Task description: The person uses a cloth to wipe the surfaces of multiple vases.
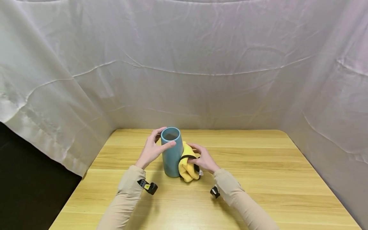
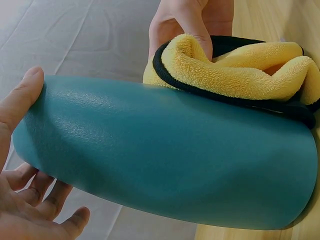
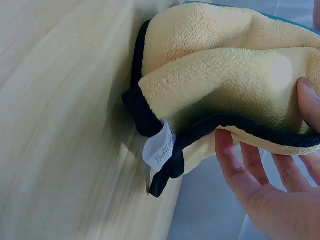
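A tall blue vase [image 1: 172, 159] with a round open mouth stands on the wooden table. My left hand [image 1: 153, 147] grips it near the rim, thumb on the near side and fingers round the far side. In the left wrist view the smooth vase [image 2: 165, 150] spans the picture. Against its right side, my right hand [image 1: 202, 158] holds a bunched yellow cloth [image 1: 188, 171] with black edging. The right wrist view shows the fleecy cloth [image 3: 210, 80] pinched between thumb and fingers, a white label [image 3: 161, 147] hanging from its corner.
The wooden table [image 1: 258, 179] extends to both sides and toward me. A pale fabric curtain [image 1: 201, 95] hangs behind it and along both sides. A dark area [image 1: 28, 179] lies past the left edge. Small black cameras are strapped at both wrists.
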Tool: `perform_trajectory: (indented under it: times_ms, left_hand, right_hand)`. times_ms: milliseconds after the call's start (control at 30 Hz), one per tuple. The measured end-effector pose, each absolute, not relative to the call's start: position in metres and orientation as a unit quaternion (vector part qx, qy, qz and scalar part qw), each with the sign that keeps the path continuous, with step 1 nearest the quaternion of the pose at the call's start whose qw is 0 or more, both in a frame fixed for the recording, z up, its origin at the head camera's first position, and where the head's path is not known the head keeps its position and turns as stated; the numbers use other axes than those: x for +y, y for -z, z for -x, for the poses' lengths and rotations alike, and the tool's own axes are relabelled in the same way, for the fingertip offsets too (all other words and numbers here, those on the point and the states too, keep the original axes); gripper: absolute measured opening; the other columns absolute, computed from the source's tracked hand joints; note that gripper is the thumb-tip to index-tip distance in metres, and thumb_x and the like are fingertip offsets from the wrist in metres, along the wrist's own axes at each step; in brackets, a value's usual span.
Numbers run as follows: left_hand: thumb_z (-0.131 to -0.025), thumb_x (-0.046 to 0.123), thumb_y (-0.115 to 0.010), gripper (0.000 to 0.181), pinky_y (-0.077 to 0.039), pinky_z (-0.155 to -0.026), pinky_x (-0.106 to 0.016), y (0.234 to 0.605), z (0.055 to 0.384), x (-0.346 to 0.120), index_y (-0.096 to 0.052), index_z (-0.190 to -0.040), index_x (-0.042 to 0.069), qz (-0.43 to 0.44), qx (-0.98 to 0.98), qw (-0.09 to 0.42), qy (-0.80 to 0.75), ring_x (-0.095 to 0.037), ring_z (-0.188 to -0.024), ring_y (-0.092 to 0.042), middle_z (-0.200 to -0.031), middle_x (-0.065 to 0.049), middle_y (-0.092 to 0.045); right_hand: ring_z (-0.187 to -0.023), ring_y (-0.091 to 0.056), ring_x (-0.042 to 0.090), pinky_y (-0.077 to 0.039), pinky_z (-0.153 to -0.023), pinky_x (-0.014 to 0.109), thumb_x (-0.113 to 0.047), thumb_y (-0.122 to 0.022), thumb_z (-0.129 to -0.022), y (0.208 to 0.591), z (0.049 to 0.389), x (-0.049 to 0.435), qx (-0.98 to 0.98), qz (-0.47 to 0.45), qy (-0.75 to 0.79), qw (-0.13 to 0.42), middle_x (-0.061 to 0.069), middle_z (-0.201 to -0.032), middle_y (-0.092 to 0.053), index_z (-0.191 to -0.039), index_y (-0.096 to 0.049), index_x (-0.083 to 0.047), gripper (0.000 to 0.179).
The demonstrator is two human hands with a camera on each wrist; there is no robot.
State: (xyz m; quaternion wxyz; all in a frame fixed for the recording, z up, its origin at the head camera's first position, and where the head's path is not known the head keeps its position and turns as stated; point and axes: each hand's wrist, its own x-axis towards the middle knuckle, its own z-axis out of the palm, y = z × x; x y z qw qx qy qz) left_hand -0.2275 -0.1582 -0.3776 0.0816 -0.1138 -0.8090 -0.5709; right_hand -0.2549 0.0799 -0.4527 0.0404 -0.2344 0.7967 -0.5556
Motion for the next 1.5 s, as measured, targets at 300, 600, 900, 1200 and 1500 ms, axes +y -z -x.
perform_trajectory:
  times_ms: [300, 600, 900, 1200, 1500]
  left_hand:
    - [-0.083, 0.023, -0.083, 0.070, -0.030, -0.122, -0.055, 0.378, 0.228, -0.159, -0.051, -0.144, 0.013, 0.114, -0.809, 0.082, 0.570, -0.034, -0.134, -0.051, -0.140, -0.012, -0.056]
    - [-0.083, 0.022, -0.083, 0.070, -0.030, -0.122, -0.055, 0.378, 0.228, -0.159, -0.050, -0.144, 0.011, 0.116, -0.809, 0.084, 0.570, -0.034, -0.132, -0.051, -0.141, -0.013, -0.055]
    - [-0.084, 0.020, -0.083, 0.069, -0.030, -0.122, -0.055, 0.378, 0.227, -0.158, -0.050, -0.144, 0.011, 0.120, -0.809, 0.086, 0.569, -0.034, -0.131, -0.051, -0.142, -0.013, -0.054]
    - [-0.084, 0.021, -0.083, 0.069, -0.030, -0.122, -0.055, 0.378, 0.228, -0.158, -0.050, -0.144, 0.012, 0.122, -0.805, 0.086, 0.574, -0.034, -0.133, -0.051, -0.141, -0.013, -0.055]
    - [-0.083, 0.022, -0.083, 0.069, -0.030, -0.122, -0.055, 0.379, 0.228, -0.158, -0.051, -0.144, 0.013, 0.118, -0.805, 0.086, 0.575, -0.034, -0.133, -0.051, -0.140, -0.013, -0.056]
  right_hand:
    - [-0.123, -0.058, 0.044, -0.052, -0.103, 0.054, 0.006, -0.079, -0.080, 0.438, 0.254, 0.078, 0.786, 0.227, 0.574, 0.028, 0.023, -0.142, -0.057, -0.145, -0.052, -0.004, 0.070]
    - [-0.123, -0.058, 0.046, -0.053, -0.099, 0.053, 0.000, -0.080, -0.081, 0.399, 0.255, 0.076, 0.778, 0.254, 0.575, 0.012, 0.020, -0.145, -0.056, -0.144, -0.053, -0.005, 0.069]
    - [-0.122, -0.059, 0.044, -0.057, -0.094, 0.053, -0.004, -0.082, -0.081, 0.366, 0.255, 0.074, 0.785, 0.273, 0.555, -0.010, 0.019, -0.141, -0.059, -0.144, -0.054, -0.008, 0.069]
    - [-0.126, -0.058, 0.042, -0.056, -0.097, 0.051, -0.005, -0.081, -0.082, 0.375, 0.254, 0.075, 0.790, 0.260, 0.555, 0.004, 0.016, -0.144, -0.059, -0.146, -0.054, -0.012, 0.069]
    - [-0.124, -0.058, 0.046, -0.054, -0.100, 0.054, 0.004, -0.079, -0.080, 0.423, 0.254, 0.077, 0.790, 0.247, 0.561, 0.016, 0.022, -0.143, -0.057, -0.144, -0.053, -0.005, 0.070]
